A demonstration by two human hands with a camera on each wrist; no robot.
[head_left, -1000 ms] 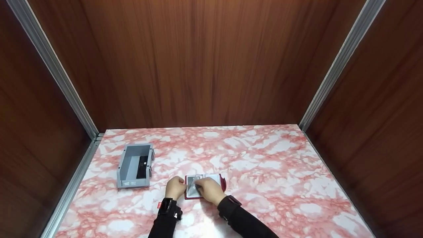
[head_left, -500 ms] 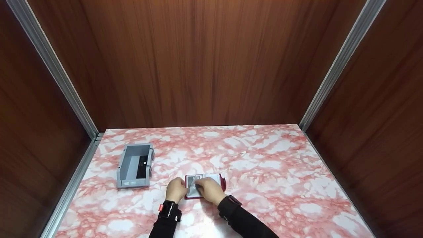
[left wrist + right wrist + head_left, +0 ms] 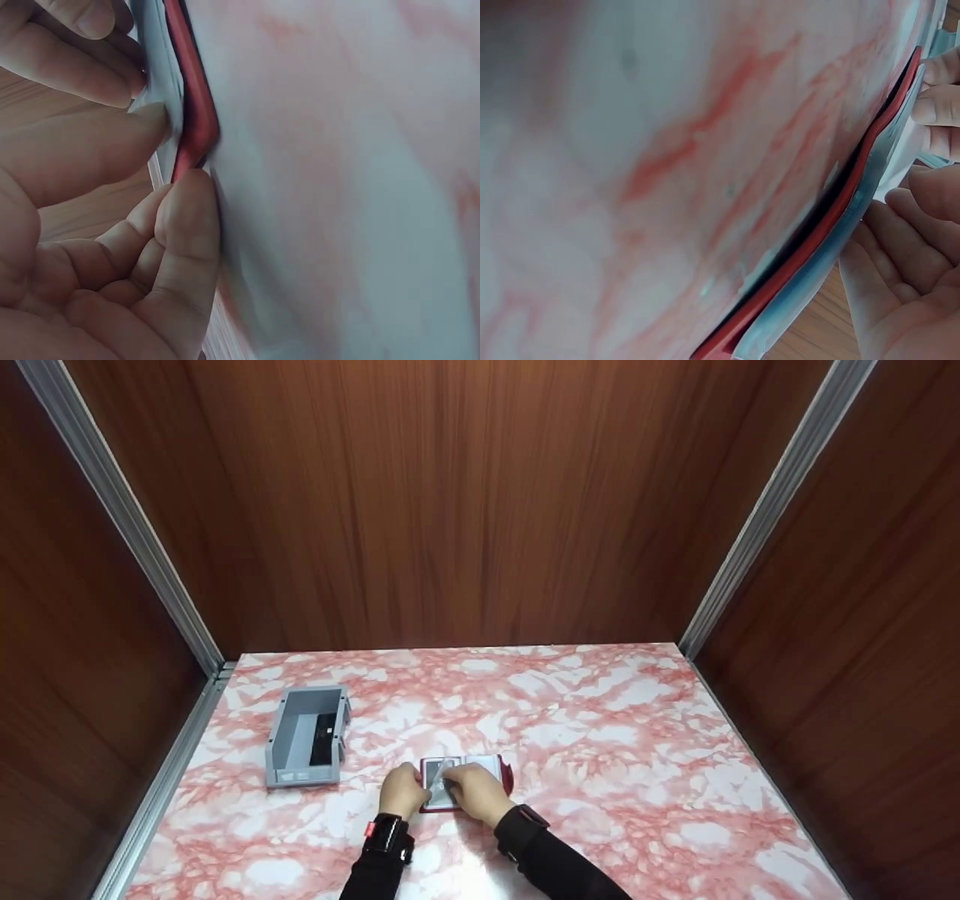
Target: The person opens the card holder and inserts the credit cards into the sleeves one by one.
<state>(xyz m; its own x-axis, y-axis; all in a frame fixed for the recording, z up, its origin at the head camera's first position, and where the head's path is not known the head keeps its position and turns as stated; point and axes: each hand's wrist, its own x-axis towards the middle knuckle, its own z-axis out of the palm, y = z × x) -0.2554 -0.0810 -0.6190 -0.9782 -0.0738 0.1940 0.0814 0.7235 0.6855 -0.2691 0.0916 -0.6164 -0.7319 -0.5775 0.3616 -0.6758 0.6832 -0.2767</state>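
Observation:
A red card holder (image 3: 507, 780) lies spread on the table with clear plastic sleeves inside. My left hand (image 3: 403, 791) is at its left edge; in the left wrist view the thumb (image 3: 142, 131) presses on the sleeve and a curled finger (image 3: 191, 225) sits against the red cover's corner. My right hand (image 3: 478, 793) reaches over the middle and pinches a clear sleeve (image 3: 440, 796), which is raised at a slant. Its fingertips are partly hidden in the head view. In the right wrist view, the red cover (image 3: 810, 247) runs beside my right hand (image 3: 911, 277).
A grey plastic bin (image 3: 301, 774) stands to the left, with a dark flat item (image 3: 322, 739) inside against its right wall. Wood-grain panels (image 3: 450, 510) and metal posts surround the red-and-white marbled table (image 3: 600, 720).
My left hand has shifted slightly to the right, its fingertips now overlapping the card holder's left edge. The right hand stays where it was on the sleeve.

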